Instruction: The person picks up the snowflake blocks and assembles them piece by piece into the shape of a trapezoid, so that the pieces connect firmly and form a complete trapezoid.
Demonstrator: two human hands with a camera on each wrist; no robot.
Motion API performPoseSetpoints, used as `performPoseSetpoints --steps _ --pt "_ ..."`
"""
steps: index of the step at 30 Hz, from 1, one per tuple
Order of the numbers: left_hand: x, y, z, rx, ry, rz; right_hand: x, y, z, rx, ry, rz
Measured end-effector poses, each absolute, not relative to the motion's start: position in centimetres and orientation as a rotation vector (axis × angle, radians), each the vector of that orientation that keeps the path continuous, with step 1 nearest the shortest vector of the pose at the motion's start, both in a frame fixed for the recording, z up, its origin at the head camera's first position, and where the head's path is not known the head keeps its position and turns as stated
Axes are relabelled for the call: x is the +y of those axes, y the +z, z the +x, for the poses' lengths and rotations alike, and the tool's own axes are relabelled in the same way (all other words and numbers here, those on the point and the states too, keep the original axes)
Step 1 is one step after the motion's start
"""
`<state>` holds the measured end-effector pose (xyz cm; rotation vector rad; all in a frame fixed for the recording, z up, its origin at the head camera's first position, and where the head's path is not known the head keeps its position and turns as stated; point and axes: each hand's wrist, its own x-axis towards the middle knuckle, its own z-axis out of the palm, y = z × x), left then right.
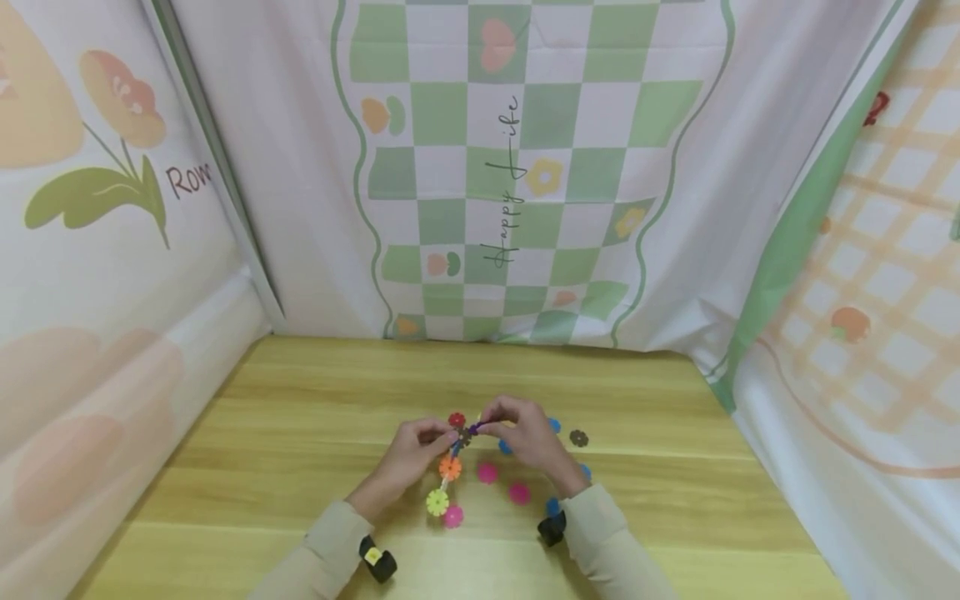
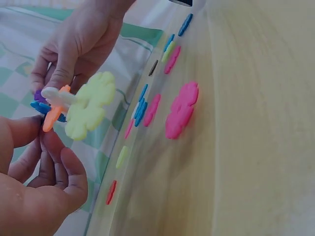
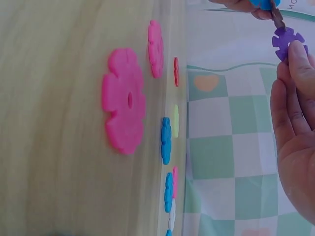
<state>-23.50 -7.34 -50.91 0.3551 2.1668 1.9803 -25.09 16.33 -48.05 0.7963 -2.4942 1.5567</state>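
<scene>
Above the table, my left hand (image 1: pixel 412 454) pinches a chain of notched, flower-shaped plastic discs near its upper end. From the free end the chain runs through a yellow-green disc (image 2: pixel 91 105), a white disc (image 2: pixel 59 96), an orange disc (image 1: pixel 450 467), a blue disc (image 2: pixel 42 105) and a brown disc (image 3: pixel 277 15). Between its thumb and fingers my right hand (image 1: pixel 528 433) holds a purple disc (image 3: pixel 285 43), whose edge meets the brown one. Whether their slots are fully joined I cannot tell. Left fingertips hide part of the blue and brown discs.
Loose discs lie flat on the wooden table (image 1: pixel 315 400): pink discs (image 1: pixel 519 493) below the hands, a red disc (image 1: pixel 457 419) behind them, several blue discs (image 1: pixel 553 425) and a brown one (image 1: pixel 579 437) around the right forearm. Patterned cloth (image 1: pixel 495 167) hangs behind the table.
</scene>
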Motion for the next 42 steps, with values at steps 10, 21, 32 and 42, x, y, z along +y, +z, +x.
performPoseSetpoints --steps 10,21,32,42 --pt "-7.0 -50.8 -23.1 2.140 2.070 0.270 15.3 -47.8 -24.9 -2.441 1.470 0.850" --pt "-9.0 -50.7 -23.7 2.249 2.000 0.227 15.3 -46.7 -24.7 -2.620 1.337 0.852" --pt "-11.6 -50.6 -23.9 2.328 2.012 0.105 14.9 -46.9 -22.5 -2.930 1.126 1.083" --pt "-12.1 -51.1 -23.9 2.332 2.002 0.085 13.2 -48.3 -20.1 -3.014 0.807 1.358"
